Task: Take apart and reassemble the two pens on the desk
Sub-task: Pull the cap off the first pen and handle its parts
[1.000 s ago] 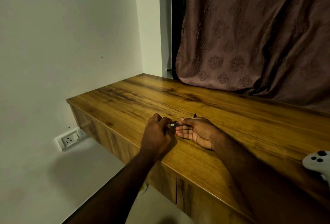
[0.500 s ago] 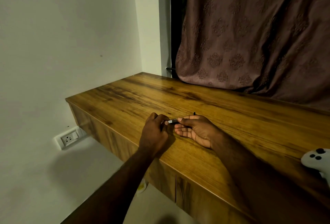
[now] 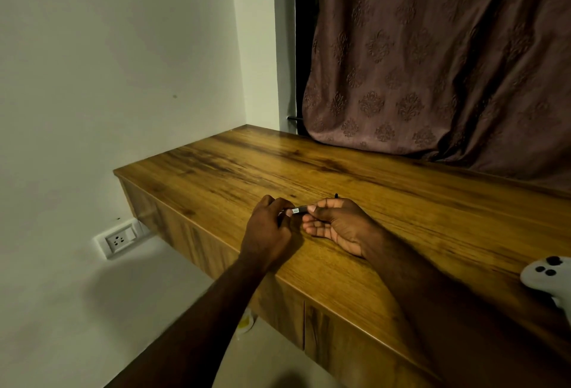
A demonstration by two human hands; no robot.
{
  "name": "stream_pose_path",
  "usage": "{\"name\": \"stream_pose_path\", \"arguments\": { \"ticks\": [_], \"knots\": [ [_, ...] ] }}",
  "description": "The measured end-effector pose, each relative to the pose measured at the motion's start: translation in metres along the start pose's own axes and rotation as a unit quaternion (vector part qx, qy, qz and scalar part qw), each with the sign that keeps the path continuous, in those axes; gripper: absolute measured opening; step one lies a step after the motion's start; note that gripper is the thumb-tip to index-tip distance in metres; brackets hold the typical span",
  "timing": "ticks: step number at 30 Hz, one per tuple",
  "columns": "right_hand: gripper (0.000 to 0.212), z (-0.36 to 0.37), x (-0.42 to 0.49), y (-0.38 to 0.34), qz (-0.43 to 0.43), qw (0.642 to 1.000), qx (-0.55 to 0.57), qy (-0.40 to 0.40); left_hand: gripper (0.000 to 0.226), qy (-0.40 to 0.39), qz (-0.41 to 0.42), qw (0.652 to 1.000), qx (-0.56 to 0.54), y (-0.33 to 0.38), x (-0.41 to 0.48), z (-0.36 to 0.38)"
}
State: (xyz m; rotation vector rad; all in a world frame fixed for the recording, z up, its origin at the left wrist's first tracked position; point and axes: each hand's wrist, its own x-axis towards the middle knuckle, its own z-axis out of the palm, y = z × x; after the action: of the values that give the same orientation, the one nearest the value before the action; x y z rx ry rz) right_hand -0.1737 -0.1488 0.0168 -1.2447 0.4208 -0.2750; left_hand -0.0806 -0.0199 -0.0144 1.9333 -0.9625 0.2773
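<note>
The person's 2 hands meet over the front part of a wooden desk point(image 3: 401, 202). They hold 1 dark pen point(image 3: 299, 210) between them, just above the desk top. The pen lies almost flat and has a small white sticker on it.

The left hand point(image 3: 268, 228) has its back to the camera. Its fingers are curled and they pinch the left end of the pen. The right hand point(image 3: 338, 224) is turned palm up. Its thumb and first fingers pinch the right part of the pen, and its other fingers lie loose under it. A thin black tip point(image 3: 336, 195) pokes up behind the right hand. I cannot tell if it is the end of this pen or another piece.

Both arms reach in from the bottom, and the right arm rests on the desk.

A white game controller point(image 3: 545, 276) lies on the desk at the far right edge, well apart from the hands. A brown curtain point(image 3: 432, 63) hangs behind the desk. A white wall socket point(image 3: 119, 241) sits low on the wall to the left, under the desk top.
</note>
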Motion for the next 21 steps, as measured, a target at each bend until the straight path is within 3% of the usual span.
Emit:
{"name": "stream_pose_path", "arguments": {
  "ticks": [5,21],
  "knots": [
    [0.019,0.0038,0.0009,0.0039,-0.034,0.999,-0.03,0.025,0.015,0.009,-0.01,1.0,-0.005,-0.0005,0.001,-0.0001],
    [0.016,0.0056,0.0028,0.0063,-0.118,0.986,-0.082,0.086,0.012,0.005,0.0,0.999,-0.043,-0.0028,-0.0004,-0.0014]
  ]
}}
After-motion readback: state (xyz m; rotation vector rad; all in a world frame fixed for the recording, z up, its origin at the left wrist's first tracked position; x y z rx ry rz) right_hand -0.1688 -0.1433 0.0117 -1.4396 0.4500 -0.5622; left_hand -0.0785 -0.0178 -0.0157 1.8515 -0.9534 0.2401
